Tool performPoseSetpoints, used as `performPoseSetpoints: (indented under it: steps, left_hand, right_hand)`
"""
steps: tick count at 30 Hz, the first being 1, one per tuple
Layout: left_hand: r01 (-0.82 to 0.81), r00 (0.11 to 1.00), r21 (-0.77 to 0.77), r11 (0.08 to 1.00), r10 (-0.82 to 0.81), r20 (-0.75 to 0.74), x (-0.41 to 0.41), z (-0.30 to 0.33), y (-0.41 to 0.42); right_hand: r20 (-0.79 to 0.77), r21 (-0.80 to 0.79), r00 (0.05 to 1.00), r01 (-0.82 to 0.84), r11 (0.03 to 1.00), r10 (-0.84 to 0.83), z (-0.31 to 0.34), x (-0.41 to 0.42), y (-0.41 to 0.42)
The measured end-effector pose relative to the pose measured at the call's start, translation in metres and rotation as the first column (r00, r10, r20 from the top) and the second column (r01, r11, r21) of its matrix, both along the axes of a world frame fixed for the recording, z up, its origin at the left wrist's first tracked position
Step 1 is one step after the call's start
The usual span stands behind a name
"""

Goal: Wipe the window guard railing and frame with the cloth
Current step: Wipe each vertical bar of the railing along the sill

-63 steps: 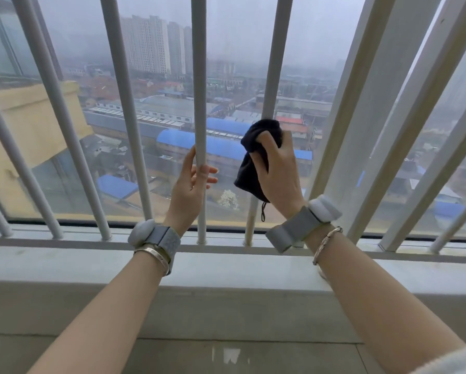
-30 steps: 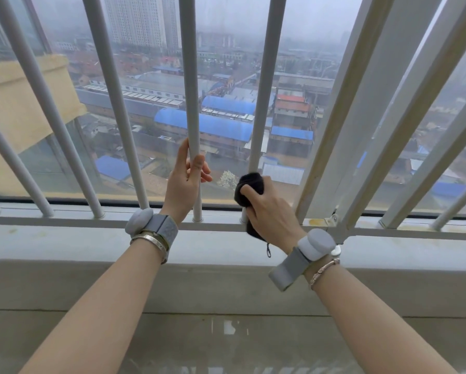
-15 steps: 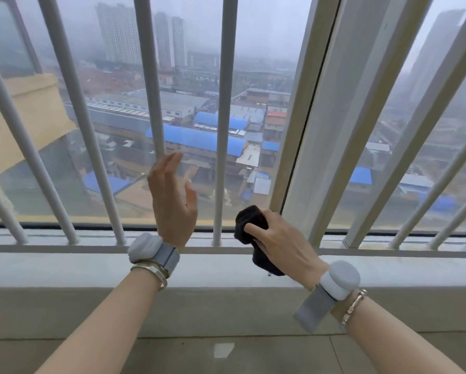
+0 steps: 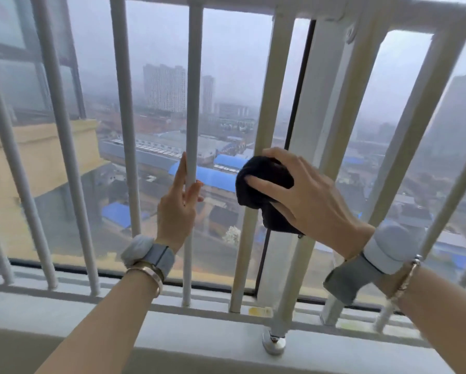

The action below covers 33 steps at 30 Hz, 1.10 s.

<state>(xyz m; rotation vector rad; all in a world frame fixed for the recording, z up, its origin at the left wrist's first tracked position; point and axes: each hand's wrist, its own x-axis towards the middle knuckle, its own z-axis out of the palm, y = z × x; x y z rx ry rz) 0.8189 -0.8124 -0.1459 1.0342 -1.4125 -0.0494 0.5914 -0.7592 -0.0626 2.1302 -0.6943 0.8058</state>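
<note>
While my right hand presses bunched black cloth round white bar, left hand rests, fingers straight, on next bar left; open gap between; frame post just right.

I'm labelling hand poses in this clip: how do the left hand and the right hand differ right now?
The left hand is bare and holds nothing, while the right hand grips a dark cloth. The left hand rests with fairly straight fingers along a thin round bar; the right hand presses the cloth around the next, wider bar. Both are raised at about the same height and wear grey wrist straps.
</note>
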Motion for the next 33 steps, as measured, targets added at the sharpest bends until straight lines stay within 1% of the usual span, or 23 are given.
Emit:
performPoseSetpoints:
  steps: [3,6,7,9,11,13,15,18,19,20,22,24,26,28,31,33]
  left_hand:
    - [-0.060,0.998,-0.004,0.998,0.060,0.026,0.000,0.008,0.004]
    - [-0.046,0.998,-0.009,0.999,0.046,0.050,0.004,0.021,0.005]
    - [-0.043,0.997,-0.022,0.999,0.044,0.063,0.003,0.028,0.006]
    - [-0.030,0.999,-0.071,0.997,0.032,0.027,-0.002,0.046,0.010]
    - [-0.071,0.997,-0.093,0.993,0.071,-0.007,-0.009,0.063,0.010]
    - [-0.121,0.992,-0.126,0.985,0.123,0.005,-0.011,0.073,0.006]
    - [-0.132,0.990,-0.162,0.978,0.137,0.021,-0.012,0.075,0.005]
    - [-0.127,0.991,-0.138,0.982,0.132,0.031,-0.008,0.076,0.004]
    - [-0.127,0.991,-0.134,0.983,0.132,0.033,-0.007,0.076,0.005]
    - [-0.123,0.991,-0.124,0.985,0.128,0.037,-0.006,0.075,0.005]
    - [-0.125,0.991,-0.111,0.986,0.130,0.037,-0.006,0.075,0.006]
    - [-0.137,0.990,-0.112,0.984,0.141,0.029,-0.007,0.074,0.007]
    - [-0.146,0.989,-0.117,0.982,0.149,0.020,-0.008,0.075,0.006]
    - [-0.150,0.988,-0.115,0.982,0.152,0.014,-0.009,0.075,0.006]
    - [-0.171,0.985,-0.122,0.978,0.174,0.018,-0.011,0.076,0.006]
    - [-0.178,0.983,-0.119,0.977,0.183,0.029,-0.011,0.077,0.007]
  right_hand:
    - [-0.118,-0.205,0.993,-0.012,0.979,-0.013,0.021,-0.001,-0.018]
    - [-0.133,-0.299,0.991,-0.030,0.954,-0.011,0.036,0.002,-0.034]
    - [-0.118,-0.296,0.993,-0.036,0.954,0.001,0.041,0.003,-0.037]
    - [-0.106,-0.254,0.994,-0.019,0.967,-0.008,0.048,0.005,-0.045]
    - [-0.138,-0.186,0.990,0.009,0.982,-0.035,0.050,0.005,-0.051]
    - [-0.185,-0.161,0.982,0.009,0.987,-0.039,0.052,0.003,-0.052]
    - [-0.236,-0.170,0.972,-0.045,0.984,0.004,0.064,-0.005,-0.046]
    - [-0.132,-0.122,0.990,-0.064,0.990,0.048,0.099,-0.005,-0.027]
    - [-0.142,-0.217,0.990,-0.040,0.975,0.009,0.113,-0.006,-0.029]
    - [-0.135,-0.260,0.991,-0.037,0.965,0.002,0.129,-0.004,-0.029]
    - [-0.136,-0.212,0.991,-0.014,0.977,-0.015,0.156,0.000,-0.028]
    - [-0.189,-0.269,0.981,-0.008,0.963,-0.045,0.171,-0.003,-0.043]
    - [-0.191,-0.223,0.981,-0.026,0.975,-0.018,0.168,0.000,-0.054]
    - [-0.226,-0.188,0.974,-0.062,0.980,0.019,0.148,0.002,-0.055]
    - [-0.384,-0.155,0.923,-0.098,0.983,0.031,0.105,0.000,-0.054]
    - [-0.466,-0.150,0.884,-0.109,0.983,0.027,0.101,-0.003,-0.051]
